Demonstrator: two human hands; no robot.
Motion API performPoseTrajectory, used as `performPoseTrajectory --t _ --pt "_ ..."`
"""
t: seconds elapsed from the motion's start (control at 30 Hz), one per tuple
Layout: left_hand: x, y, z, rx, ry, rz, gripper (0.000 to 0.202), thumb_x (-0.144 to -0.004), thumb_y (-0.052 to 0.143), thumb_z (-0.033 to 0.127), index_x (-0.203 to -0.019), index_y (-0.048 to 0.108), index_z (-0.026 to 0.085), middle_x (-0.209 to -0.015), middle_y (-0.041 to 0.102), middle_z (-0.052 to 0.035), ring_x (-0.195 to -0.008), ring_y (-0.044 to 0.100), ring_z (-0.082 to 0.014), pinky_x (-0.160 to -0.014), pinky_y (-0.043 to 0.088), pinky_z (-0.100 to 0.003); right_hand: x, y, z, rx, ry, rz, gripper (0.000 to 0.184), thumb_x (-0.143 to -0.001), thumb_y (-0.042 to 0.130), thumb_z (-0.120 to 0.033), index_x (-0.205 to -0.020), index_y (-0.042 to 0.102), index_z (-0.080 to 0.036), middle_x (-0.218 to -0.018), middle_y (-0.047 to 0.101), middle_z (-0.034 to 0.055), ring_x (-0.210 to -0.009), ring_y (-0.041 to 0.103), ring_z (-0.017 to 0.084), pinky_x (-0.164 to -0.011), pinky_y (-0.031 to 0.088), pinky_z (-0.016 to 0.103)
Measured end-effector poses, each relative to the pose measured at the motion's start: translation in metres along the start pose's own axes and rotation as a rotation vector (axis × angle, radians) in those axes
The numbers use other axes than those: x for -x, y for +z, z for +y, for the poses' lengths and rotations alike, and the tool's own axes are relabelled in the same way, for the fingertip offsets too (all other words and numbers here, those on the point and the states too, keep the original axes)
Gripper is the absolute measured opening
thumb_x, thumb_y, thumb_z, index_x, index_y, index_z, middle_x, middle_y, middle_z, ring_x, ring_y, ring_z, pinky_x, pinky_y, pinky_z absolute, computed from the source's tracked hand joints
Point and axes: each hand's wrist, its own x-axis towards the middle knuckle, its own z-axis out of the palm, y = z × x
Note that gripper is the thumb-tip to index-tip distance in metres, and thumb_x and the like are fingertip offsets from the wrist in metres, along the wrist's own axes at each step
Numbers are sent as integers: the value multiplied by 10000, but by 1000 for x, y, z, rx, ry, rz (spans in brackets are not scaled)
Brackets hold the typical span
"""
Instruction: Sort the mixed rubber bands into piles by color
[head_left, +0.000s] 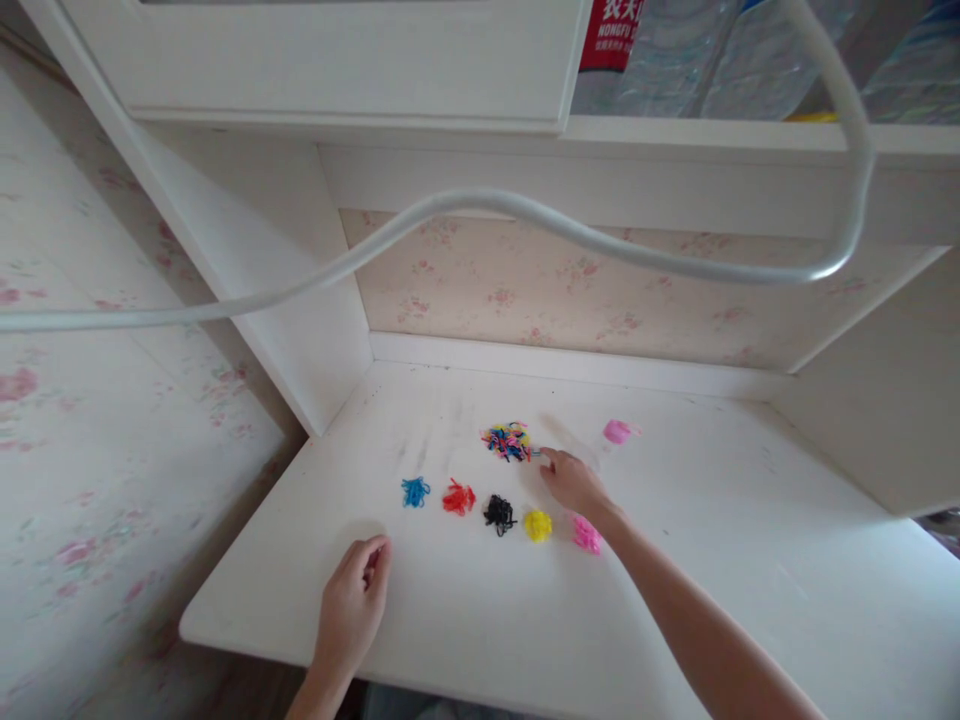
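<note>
A mixed pile of small coloured rubber bands [508, 440] lies on the white desk. My right hand [571, 482] is at the pile's right edge, its index finger stretched forward and the fingertips closed on a light blue rubber band [535, 454]. Nearer to me is a row of sorted heaps: blue bands [415, 492], red bands [458, 497], black bands [499, 514], yellow bands [538, 526] and pink bands [587, 535], the last beside my right wrist. My left hand [354, 592] rests near the front left, fingers curled closed, with nothing visible in them.
Apart from the heaps, a pink item [618, 431] lies at the back right of the desk [465, 620]. A thick white cable [510, 205] hangs across the view. Overhead is a white cabinet [345, 65], with wrapped bottles [675, 60] on its right shelf.
</note>
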Motion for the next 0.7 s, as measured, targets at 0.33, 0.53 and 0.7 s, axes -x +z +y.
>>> performPoseTrajectory --t 0.33,0.53,0.7 --pt "-4 3 -2 -3 18 -50 273 -891 410 413 -914 602 220 -856 661 -44 -745 632 -160 -684 511 -272 -15 6 -2 135 22 9 342 -952 322 -291 -1031 641 -200 -1081 582 82 -894 593 163 -730 393 260" --pt "-6 4 -1 -65 16 -48 273 -884 422 414 -934 613 225 -838 665 -27 -702 629 -149 -679 502 -259 -8 -1 4 131 3 61 363 -966 297 -280 -999 635 -154 -1042 592 94 -883 585 155 -712 378 245" --pt "-5 4 0 -62 38 -46 262 -890 415 394 -933 607 221 -827 658 -22 -688 615 -139 -665 485 -249 7 -6 -14 94 -83 113 358 -972 285 -286 -1002 626 -180 -1033 598 65 -899 574 145 -734 373 235"
